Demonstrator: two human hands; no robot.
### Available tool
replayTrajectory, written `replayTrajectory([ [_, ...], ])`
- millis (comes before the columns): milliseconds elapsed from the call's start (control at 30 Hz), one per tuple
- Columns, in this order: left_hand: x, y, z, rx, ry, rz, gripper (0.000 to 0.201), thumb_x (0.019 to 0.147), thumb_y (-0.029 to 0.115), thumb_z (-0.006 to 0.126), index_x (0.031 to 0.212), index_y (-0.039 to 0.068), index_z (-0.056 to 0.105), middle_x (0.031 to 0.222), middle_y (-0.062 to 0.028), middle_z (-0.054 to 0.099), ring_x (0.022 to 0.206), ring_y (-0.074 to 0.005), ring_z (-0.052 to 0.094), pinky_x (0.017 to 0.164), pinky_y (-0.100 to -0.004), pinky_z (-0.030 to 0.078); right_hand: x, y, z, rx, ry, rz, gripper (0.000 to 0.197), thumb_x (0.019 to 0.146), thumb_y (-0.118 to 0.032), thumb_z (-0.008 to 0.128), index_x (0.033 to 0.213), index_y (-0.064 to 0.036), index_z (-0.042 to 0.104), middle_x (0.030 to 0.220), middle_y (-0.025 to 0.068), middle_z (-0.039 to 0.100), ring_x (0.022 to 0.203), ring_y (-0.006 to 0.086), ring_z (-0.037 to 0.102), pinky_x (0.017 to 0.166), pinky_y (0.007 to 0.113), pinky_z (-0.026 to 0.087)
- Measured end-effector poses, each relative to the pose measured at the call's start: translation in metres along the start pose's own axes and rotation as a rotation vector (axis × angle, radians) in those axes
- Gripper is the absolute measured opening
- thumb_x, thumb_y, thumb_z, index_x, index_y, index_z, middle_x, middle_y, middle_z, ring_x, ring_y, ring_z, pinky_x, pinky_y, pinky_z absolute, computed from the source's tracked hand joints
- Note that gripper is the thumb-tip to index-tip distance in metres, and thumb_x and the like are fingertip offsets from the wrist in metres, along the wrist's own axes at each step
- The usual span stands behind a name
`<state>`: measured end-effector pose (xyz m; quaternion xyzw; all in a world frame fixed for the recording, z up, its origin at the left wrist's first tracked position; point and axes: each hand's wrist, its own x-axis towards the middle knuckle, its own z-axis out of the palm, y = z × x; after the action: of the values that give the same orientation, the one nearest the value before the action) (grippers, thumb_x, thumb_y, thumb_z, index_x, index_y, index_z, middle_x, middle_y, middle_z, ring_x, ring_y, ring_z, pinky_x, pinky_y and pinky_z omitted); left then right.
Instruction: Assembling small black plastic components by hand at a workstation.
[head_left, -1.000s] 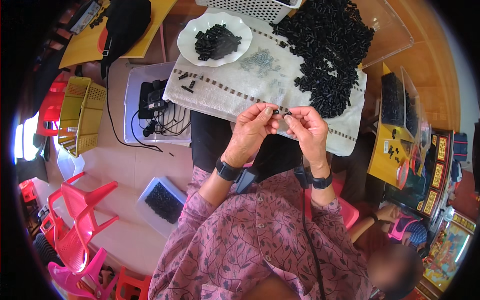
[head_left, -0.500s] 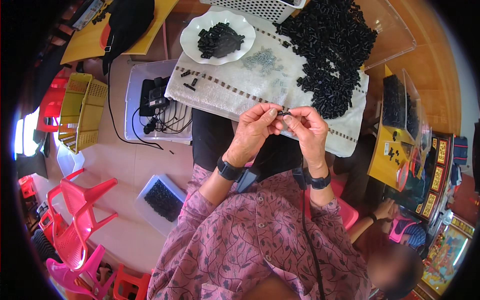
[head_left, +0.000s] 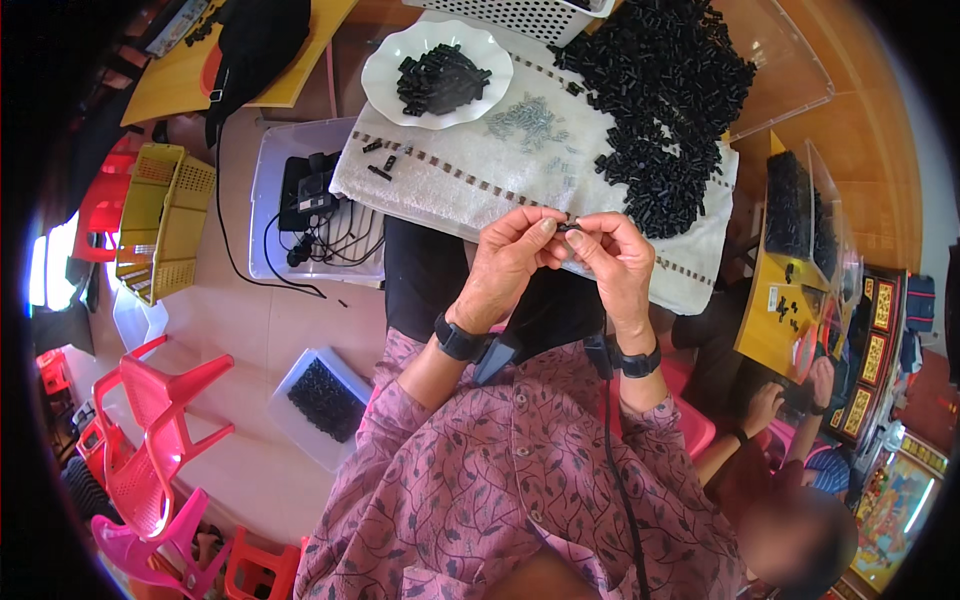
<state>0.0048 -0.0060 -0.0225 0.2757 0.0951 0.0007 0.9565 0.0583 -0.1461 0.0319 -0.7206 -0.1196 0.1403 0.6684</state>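
Together, the left hand (head_left: 505, 262) and right hand (head_left: 617, 262) pinch one small black part (head_left: 568, 227) between their fingertips, just above the frame's centre. Behind them a white towel (head_left: 480, 180) carries a heap of black parts (head_left: 660, 100) at upper right, small grey pieces (head_left: 525, 118), and a white plate (head_left: 385, 75) of more black parts.

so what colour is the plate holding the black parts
White, with a wavy rim; the plate shows best in the head view, at the top by the towel.
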Motion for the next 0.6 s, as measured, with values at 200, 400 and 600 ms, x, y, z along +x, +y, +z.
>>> replayTrajectory([
  [200, -0.0003, -0.0008, -0.0005, 0.044, 0.008, 0.017, 0.019, 0.102, 0.014, 0.056, 0.113, 0.001, 0.066, 0.087, -0.0041, 0.068, 0.078, -0.0104, 0.064, 0.07, -0.0236, 0.052, 0.0004, 0.0034, -0.0008, -0.062, 0.003, -0.05, 0.011, 0.089, 0.0, 0.072, 0.097, -0.0006, 0.065, 0.076, -0.0035, 0.062, 0.069, 0.0018, 0.054, 0.062, 0.018, 0.045],
  [400, -0.0004, 0.0003, 0.0, 0.031, 0.003, 0.008, 0.019, 0.102, 0.014, 0.056, 0.113, 0.002, 0.066, 0.088, -0.0038, 0.067, 0.079, -0.0103, 0.064, 0.07, -0.0236, 0.052, 0.0004, 0.0014, -0.0006, -0.064, -0.007, -0.06, 0.011, 0.089, 0.001, 0.071, 0.097, -0.0006, 0.065, 0.076, -0.0035, 0.062, 0.069, 0.0013, 0.054, 0.062, 0.018, 0.045],
  [600, -0.0003, 0.0, -0.0003, 0.031, -0.002, 0.011, 0.019, 0.102, 0.014, 0.056, 0.112, 0.001, 0.066, 0.089, -0.0037, 0.067, 0.078, -0.0102, 0.064, 0.07, -0.0236, 0.052, 0.0012, 0.0026, -0.0012, -0.085, -0.021, -0.086, 0.011, 0.089, 0.002, 0.071, 0.097, -0.0007, 0.064, 0.076, -0.0034, 0.062, 0.069, 0.0014, 0.055, 0.061, 0.018, 0.045],
])
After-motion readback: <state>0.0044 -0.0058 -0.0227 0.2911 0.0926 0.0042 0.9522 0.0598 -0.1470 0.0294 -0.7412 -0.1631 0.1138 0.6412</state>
